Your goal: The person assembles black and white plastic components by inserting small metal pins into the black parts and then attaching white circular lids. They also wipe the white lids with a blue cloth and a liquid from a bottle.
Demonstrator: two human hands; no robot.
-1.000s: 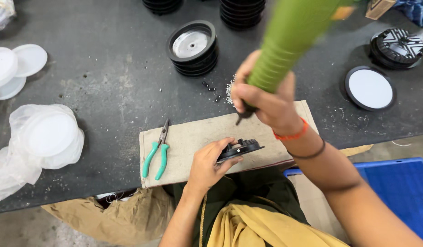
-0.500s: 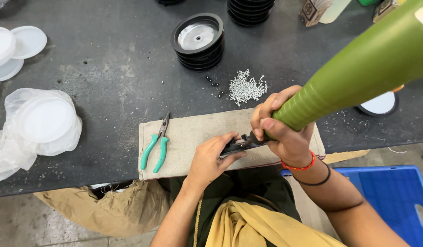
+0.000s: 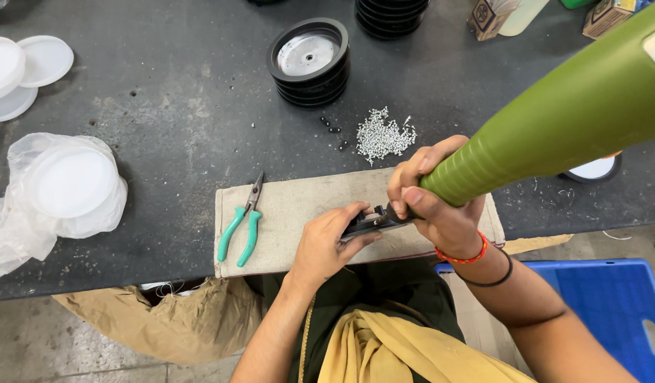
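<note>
Right hand (image 3: 441, 206) grips the green power screwdriver (image 3: 554, 120), left hand (image 3: 331, 245) pinches the small black part (image 3: 373, 221) on the beige mat (image 3: 299, 213).

I see the right fingers wrapped around the tool's ribbed nose, tip down on the part; tip itself hidden. Left fingers closed on the part's near side, holding it flat on the mat at the tabletop's front edge. Teal-handled pliers (image 3: 242, 223) lie on the mat's left end. Pile of small silver screws (image 3: 384, 135) sits just behind the mat, stack of black wheels (image 3: 310, 60) farther back. White lids in a clear bag (image 3: 65, 188) near the left edge.
</note>
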